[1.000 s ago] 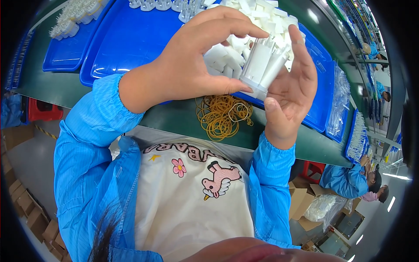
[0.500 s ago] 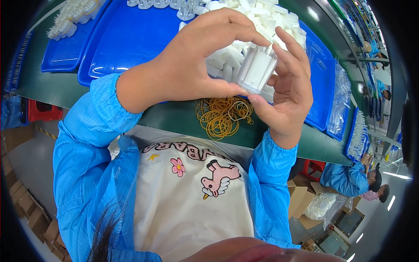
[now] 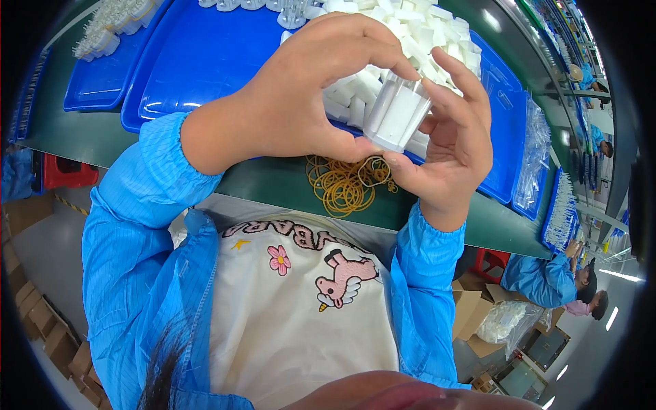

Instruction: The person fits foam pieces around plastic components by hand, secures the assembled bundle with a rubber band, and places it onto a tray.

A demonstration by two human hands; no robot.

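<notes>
Both my hands grip a clear plastic holder (image 3: pixel 398 113) with a white block inside, tilted slightly, above the table's near edge. My left hand (image 3: pixel 311 92) pinches it from the left, thumb at its base and index finger at its top rim. On the other side, my right hand (image 3: pixel 451 130) has its thumb at the base and fingers along the upper right. Behind the holder lies a heap of white blocks (image 3: pixel 427 34). Below it, a tangle of tan rubber bands (image 3: pixel 338 188) rests on the green table (image 3: pixel 273 188).
A large blue tray (image 3: pixel 198 61) spans the far left, with clear holders (image 3: pixel 292 14) along its back. Further left, another blue tray (image 3: pixel 96 85) carries bundled clear parts (image 3: pixel 113 34). Bagged clear plastic (image 3: pixel 534 157) lies at right. A person in blue (image 3: pixel 543 280) sits beyond.
The holder has shifted slightly left and down, and its top rim shows more clearly. Both hands keep hold of it, the right fingers moving a little.
</notes>
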